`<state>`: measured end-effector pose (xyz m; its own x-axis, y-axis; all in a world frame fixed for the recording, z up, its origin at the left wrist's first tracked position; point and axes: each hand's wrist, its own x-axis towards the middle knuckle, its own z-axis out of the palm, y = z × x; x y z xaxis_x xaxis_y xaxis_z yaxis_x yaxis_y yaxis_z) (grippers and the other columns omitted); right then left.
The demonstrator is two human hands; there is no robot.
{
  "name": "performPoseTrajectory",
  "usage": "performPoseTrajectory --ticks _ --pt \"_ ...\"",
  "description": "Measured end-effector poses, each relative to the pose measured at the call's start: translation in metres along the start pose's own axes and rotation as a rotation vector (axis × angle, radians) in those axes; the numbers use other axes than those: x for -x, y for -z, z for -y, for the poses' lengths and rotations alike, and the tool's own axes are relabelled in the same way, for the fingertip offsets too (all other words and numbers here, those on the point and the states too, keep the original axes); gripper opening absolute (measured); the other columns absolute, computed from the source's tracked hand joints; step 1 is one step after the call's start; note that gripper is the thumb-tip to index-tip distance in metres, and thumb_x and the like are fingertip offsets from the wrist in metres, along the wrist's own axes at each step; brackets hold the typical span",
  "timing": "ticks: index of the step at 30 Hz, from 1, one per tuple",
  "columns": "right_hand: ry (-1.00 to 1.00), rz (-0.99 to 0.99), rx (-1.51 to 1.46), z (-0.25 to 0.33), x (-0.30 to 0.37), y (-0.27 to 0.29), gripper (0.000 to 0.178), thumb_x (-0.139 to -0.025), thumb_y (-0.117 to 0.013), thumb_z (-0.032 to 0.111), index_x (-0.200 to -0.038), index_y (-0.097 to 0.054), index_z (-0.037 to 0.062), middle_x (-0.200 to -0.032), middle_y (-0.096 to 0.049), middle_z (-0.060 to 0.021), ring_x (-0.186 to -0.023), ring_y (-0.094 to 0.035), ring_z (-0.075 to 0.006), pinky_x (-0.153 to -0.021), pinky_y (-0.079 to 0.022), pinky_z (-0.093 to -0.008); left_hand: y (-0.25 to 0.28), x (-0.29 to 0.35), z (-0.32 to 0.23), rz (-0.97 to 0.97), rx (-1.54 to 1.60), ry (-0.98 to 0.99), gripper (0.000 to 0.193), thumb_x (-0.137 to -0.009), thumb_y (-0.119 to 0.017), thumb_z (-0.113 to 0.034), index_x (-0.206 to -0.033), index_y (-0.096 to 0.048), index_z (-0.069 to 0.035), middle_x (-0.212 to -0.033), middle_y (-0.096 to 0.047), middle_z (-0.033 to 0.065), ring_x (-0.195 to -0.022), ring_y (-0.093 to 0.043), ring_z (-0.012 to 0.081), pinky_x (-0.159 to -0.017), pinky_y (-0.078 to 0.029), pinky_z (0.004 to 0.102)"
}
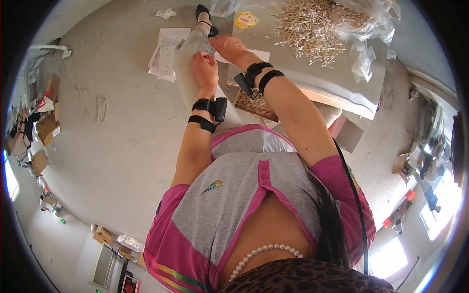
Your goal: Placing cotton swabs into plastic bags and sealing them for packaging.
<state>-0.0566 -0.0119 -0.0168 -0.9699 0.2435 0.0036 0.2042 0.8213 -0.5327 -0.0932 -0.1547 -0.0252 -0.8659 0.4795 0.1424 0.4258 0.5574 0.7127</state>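
Observation:
Above my outstretched leg, at the near left corner of the table, my left hand point(205, 71) is closed with its fingertips curled together. My right hand point(227, 46) is just beyond it to the right, its fingers bent in a pinch toward the left. A small clear plastic piece point(211, 51), perhaps a bag, shows between the two hands, and both sets of fingertips meet at it. Its exact shape is too small to tell. To the right of my right hand, a large loose heap of cotton swabs point(310, 31) lies on the table point(266, 51).
Yellow printed cards point(245, 19) lie on the table left of the swabs. Clear plastic bags point(373, 29) crumple at the heap's right. Below the table edge, a box of swabs point(256, 105) stands. Printed sheets point(166, 56) are left of my leg. Cardboard boxes point(48, 128) line the left wall.

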Motion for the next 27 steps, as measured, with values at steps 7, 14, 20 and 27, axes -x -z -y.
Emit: performPoseTrajectory --ticks 7,14,20,27 --pt "0.206 -0.099 0.126 -0.014 0.014 -0.005 0.024 -0.084 -0.060 0.009 -0.108 -0.063 0.0114 -0.100 -0.066 -0.0078 -0.102 -0.065 -0.0290 -0.092 -0.048 -0.0394 -0.007 0.014 -0.003 0.049 0.055 0.004 0.018 -0.083 -0.070 -0.003 -0.095 -0.058 0.002 -0.095 -0.059 0.0157 -0.076 -0.067 0.0268 -0.068 -0.058 0.0332" --pt "0.303 -0.206 0.302 -0.020 0.027 0.012 0.022 -0.081 -0.062 0.010 -0.103 -0.064 0.0123 -0.101 -0.062 -0.0036 -0.105 -0.060 -0.0217 -0.094 -0.045 -0.0356 -0.008 0.023 -0.015 0.059 -0.034 -0.035 0.016 -0.082 -0.072 -0.006 -0.091 -0.060 0.000 -0.098 -0.059 0.0158 -0.077 -0.066 0.0276 -0.068 -0.056 0.0360" --pt "0.267 -0.162 0.447 -0.022 0.039 0.027 0.019 -0.081 -0.064 0.012 -0.100 -0.065 0.0119 -0.104 -0.061 -0.0032 -0.107 -0.059 -0.0207 -0.093 -0.045 -0.0366 -0.012 0.034 -0.034 0.080 -0.200 -0.112 0.015 -0.084 -0.070 -0.011 -0.093 -0.061 -0.005 -0.102 -0.058 0.0138 -0.089 -0.063 0.0345 -0.072 -0.054 0.0444" --pt "0.255 -0.104 0.511 -0.028 0.049 0.038 0.015 -0.082 -0.064 0.014 -0.096 -0.067 0.0109 -0.105 -0.060 -0.0030 -0.109 -0.058 -0.0207 -0.095 -0.045 -0.0370 -0.025 0.036 -0.042 0.110 -0.177 -0.201 0.014 -0.080 -0.071 -0.012 -0.089 -0.064 -0.004 -0.102 -0.058 0.0138 -0.103 -0.058 0.0328 -0.083 -0.051 0.0428"
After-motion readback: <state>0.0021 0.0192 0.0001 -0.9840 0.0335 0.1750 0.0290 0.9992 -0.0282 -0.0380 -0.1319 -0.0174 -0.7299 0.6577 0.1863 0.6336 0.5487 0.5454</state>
